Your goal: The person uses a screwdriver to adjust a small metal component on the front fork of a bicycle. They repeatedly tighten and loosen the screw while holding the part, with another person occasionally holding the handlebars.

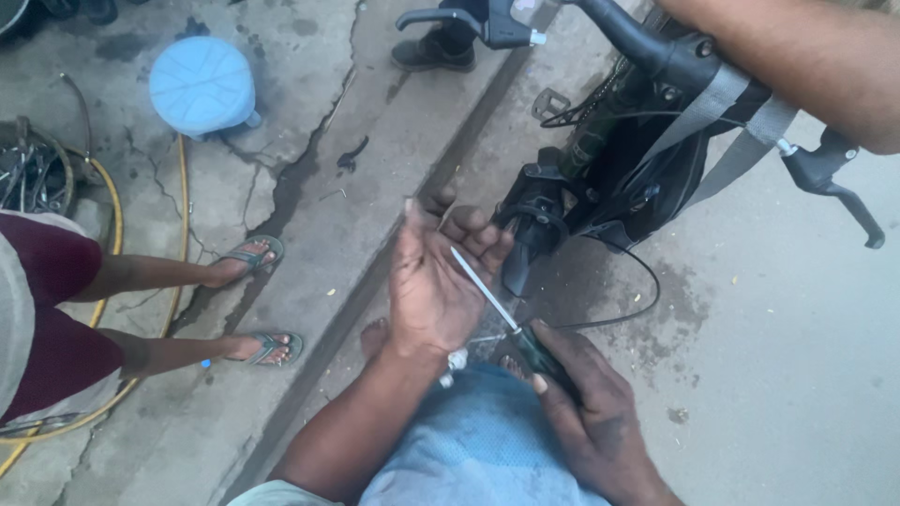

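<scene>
The left hand lies open, left of the right hand, which grips a screwdriver whose shaft crosses the left palm. Beyond them stands a bicycle. Far left, a stool sits behind two sandalled feet.

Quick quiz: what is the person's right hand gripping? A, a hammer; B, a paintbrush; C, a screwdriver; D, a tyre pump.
C: the right hand wraps the dark handle of a screwdriver, whose thin metal shaft angles up across the open left hand.
</scene>
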